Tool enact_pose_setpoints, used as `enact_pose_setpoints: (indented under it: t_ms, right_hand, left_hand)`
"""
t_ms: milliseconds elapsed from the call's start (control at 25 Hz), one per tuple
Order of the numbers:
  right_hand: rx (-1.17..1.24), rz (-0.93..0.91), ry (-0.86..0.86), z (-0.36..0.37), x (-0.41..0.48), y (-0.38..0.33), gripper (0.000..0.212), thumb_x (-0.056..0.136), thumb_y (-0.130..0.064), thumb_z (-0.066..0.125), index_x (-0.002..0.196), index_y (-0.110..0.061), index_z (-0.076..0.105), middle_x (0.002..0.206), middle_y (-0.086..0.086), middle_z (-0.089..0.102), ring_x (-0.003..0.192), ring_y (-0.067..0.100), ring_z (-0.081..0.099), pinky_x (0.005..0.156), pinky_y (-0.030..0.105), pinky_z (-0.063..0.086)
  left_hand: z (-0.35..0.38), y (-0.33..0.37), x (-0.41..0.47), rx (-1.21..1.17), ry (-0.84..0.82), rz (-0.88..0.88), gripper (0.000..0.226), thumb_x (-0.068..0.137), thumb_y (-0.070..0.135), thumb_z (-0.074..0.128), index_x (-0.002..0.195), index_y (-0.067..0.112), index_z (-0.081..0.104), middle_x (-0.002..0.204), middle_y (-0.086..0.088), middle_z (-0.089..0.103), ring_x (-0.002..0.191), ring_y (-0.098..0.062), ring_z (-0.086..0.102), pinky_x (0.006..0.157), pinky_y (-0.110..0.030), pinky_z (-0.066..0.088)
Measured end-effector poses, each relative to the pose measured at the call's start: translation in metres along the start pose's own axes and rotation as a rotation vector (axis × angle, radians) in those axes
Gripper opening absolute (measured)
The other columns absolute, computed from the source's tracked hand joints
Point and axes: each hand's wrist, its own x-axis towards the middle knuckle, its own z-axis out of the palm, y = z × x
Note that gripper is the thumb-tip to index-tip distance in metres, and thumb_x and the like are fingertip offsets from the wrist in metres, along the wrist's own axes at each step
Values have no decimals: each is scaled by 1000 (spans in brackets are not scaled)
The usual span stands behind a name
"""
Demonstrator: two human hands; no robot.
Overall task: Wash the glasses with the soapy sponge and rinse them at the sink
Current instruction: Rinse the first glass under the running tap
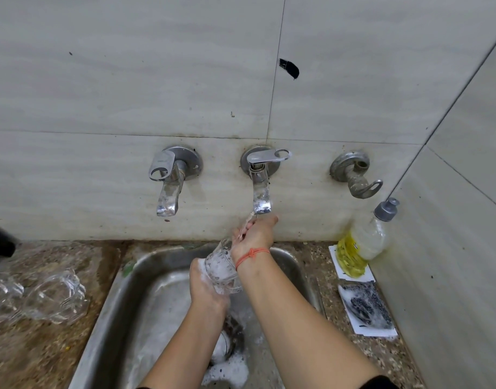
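My left hand grips a clear glass by its lower part; the glass is covered in soap foam and tilted with its mouth toward the middle tap. Water runs from that tap over the fingers of my right hand, which sits at the mouth of the glass with loosely bent fingers and grips nothing that I can see. Both hands are over the steel sink. A dark soapy sponge lies on a white card on the right counter.
Two clear glasses lie on the left counter beside the sink. A soap bottle stands in the right corner. Foam sits around the drain. Two more taps flank the running one.
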Motion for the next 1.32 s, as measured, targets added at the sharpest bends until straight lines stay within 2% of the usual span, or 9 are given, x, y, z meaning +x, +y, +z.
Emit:
enact_pose_setpoints:
  t_ms: [160,320,480,600,760,880,1080,1160,1320]
  right_hand:
    - [-71,-112,24,4,11,4,80,94,-66,25,51,-3,49,39,10,52,37,21,52,41,13,26]
    - [-366,-294,-22,-8,20,23,46,100,-44,32,62,-20,42,57,0,42,47,14,38,42,21,32]
    - [-990,-539,-150,-32,23,48,51,91,-40,32,52,-11,46,53,10,54,54,29,54,59,37,51]
    - [-1472,-809,-463,-65,11,45,56,85,-51,22,69,-11,58,74,11,67,74,31,62,73,38,50]
    - [-2115,-1378,-1206,-86,8,-6,46,99,-41,30,88,-9,62,91,8,66,88,25,59,81,37,46]
    - [-2190,-1820,-1373,-89,30,-36,40,98,-38,38,97,-9,65,108,8,69,115,24,58,107,36,36]
    - [-1860,-853,-696,-81,-19,20,44,100,-36,25,97,-12,61,96,12,66,93,29,60,90,37,44]
    - [-1765,-731,-638,-83,-25,26,36,101,-31,29,97,-10,59,96,13,66,93,30,59,84,39,45]
    - [-2144,-1774,-1138,-111,18,-21,24,97,-26,48,106,-11,63,99,5,70,100,23,61,105,39,39]
  left_hand:
    - [0,0,2,-48,-16,0,11,68,20,41,70,18,51,69,-1,48,62,-19,48,57,-27,39]
    - [1,2,4,-28,-4,15,20,55,27,53,73,18,51,74,-2,51,67,-19,50,62,-30,41]
    - [-1,1,4,1,53,24,17,74,33,49,64,18,51,69,-2,48,60,-16,47,58,-27,35]
    - [0,11,5,56,33,-22,46,92,30,33,59,12,61,61,-5,55,55,-16,55,59,-28,40]
    - [0,26,14,288,89,-172,26,94,28,38,83,11,55,79,-7,54,70,-21,53,63,-30,45]
    - [7,34,10,408,10,-284,14,91,20,47,80,11,51,66,-6,48,55,-21,49,53,-26,44]
    - [12,26,12,343,51,-115,28,91,15,37,69,9,54,62,-6,48,56,-21,50,54,-29,44]
    - [16,23,3,297,24,-117,34,90,15,34,66,6,56,56,-8,54,54,-23,54,54,-25,48]
    - [16,36,-3,452,-31,-217,32,100,18,31,77,8,51,63,-6,54,57,-18,50,40,-16,44]
